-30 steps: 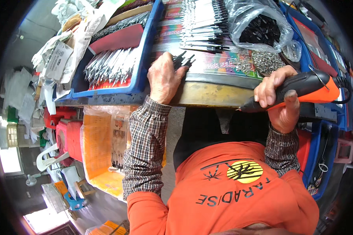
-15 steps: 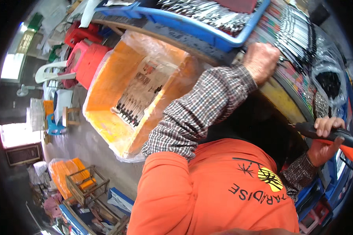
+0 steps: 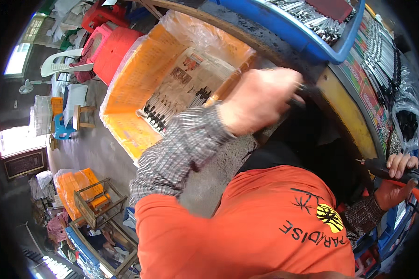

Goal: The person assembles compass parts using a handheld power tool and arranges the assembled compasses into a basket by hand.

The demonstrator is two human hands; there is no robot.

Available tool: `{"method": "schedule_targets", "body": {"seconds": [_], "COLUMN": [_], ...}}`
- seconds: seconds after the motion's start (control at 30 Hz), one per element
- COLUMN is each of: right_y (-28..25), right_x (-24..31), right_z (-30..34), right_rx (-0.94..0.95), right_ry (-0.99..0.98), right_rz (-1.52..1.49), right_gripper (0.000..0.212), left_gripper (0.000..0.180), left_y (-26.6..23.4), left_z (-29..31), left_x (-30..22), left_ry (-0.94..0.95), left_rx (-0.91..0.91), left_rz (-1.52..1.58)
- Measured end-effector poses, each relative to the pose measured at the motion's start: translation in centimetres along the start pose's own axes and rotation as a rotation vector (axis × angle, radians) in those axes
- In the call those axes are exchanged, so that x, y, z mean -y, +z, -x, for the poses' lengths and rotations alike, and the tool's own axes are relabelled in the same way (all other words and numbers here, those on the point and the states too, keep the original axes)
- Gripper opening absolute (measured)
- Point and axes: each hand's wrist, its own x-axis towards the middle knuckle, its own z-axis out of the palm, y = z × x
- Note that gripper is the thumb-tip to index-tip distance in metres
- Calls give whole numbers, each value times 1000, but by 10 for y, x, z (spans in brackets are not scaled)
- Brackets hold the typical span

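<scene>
My left hand [image 3: 265, 100], smeared by motion, is curled above the near right rim of the plastic-lined orange crate [image 3: 125, 109]. Something with a dark end pokes from its fingers, too blurred to name. Inside the crate, slim metal rods with black ends [image 3: 154, 118] lie in a row on printed cardboard [image 3: 184, 83]. At the far right, my right hand [image 3: 398, 179] grips a black and orange electric screwdriver [image 3: 379, 168], its thin bit pointing left. Many similar silvery rods [image 3: 379, 56] lie on the worktable beyond it.
A blue tray [image 3: 307, 44] heaped with metal parts stands on the worktable, whose yellow edge [image 3: 344, 104] curves past my body. Clear plastic bags [image 3: 405, 109] hang at the right. Red stools [image 3: 118, 53] and a wooden frame [image 3: 100, 202] stand on the left.
My left hand has swung left from the worktable edge to above the crate's rim. My right hand keeps its grip on the screwdriver. The whole view has shifted a little.
</scene>
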Motion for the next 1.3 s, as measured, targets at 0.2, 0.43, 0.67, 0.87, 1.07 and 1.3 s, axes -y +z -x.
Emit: {"method": "schedule_targets", "body": {"seconds": [0.2,0.43,0.67,0.87,1.07,1.3], "right_y": [6,26,30,39,45,45], "right_x": [-13,-35,-45,-47,-54,-51], "right_z": [-4,-10,-15,-16,-17,-19], "right_rx": [26,20,12,-10,-12,-3], "right_ry": [75,206,268,302,316,325], "right_rz": [59,2,31,55,34,57], "right_gripper": [38,31,31,32,31,30], "left_gripper": [17,22,18,25,31,31], "left_y": [-60,-40,-28,-16,-18,-8], "left_z": [80,186,215,219,232,224], "left_x": [101,207,236,256,266,271], "left_ry": [-484,-661,-990,-970,-1028,-1006], "left_rx": [-40,27,218,267,317,229], "left_rz": [-255,-362,-430,-440,-452,-365]}}
